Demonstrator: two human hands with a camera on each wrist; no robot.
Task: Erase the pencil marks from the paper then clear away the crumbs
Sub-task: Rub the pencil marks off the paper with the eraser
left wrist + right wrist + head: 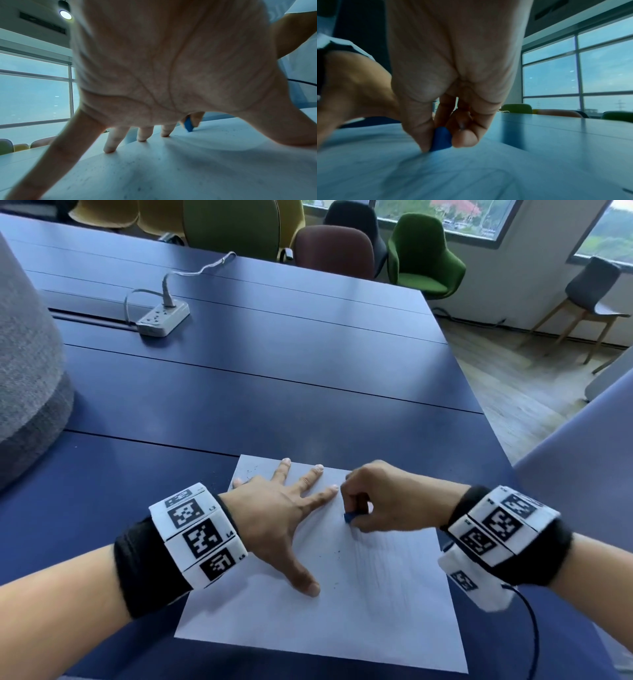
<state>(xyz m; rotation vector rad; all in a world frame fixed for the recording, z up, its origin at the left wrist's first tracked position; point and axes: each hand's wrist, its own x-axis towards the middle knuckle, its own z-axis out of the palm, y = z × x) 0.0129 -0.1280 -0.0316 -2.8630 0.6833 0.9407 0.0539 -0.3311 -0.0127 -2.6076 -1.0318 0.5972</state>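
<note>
At the far left we see a grey upholstered shape (pixel 27 364) at the edge of the dark blue table (pixel 260 392), and beyond it a white power strip (pixel 163 318) with a cable plugged in.

Moving in, we find our left hand (pixel 274 508) spread flat on the white paper (pixel 376 611), fingers straight and splayed, thumb angled back toward us; it holds nothing and only presses the sheet down. The left wrist view shows its fingertips (pixel 109 148) touching the sheet. Dark eraser crumbs (pixel 337 553) lie scattered on the paper, some near the far left corner and some just right of the thumb.

Just right of the left hand's fingertips, the right hand (pixel 387 501) is curled tight, pinching a small blue eraser (pixel 350 517). In the right wrist view the eraser (pixel 441 139) sits clamped between thumb and fingers, its lower end poking out below the grip and meeting the paper. Faint pencil marks (pixel 387 570) streak the sheet on the near side of that hand.

Farther right, green, maroon and dark chairs (pixel 424 258) stand past the table by the windows.
</note>
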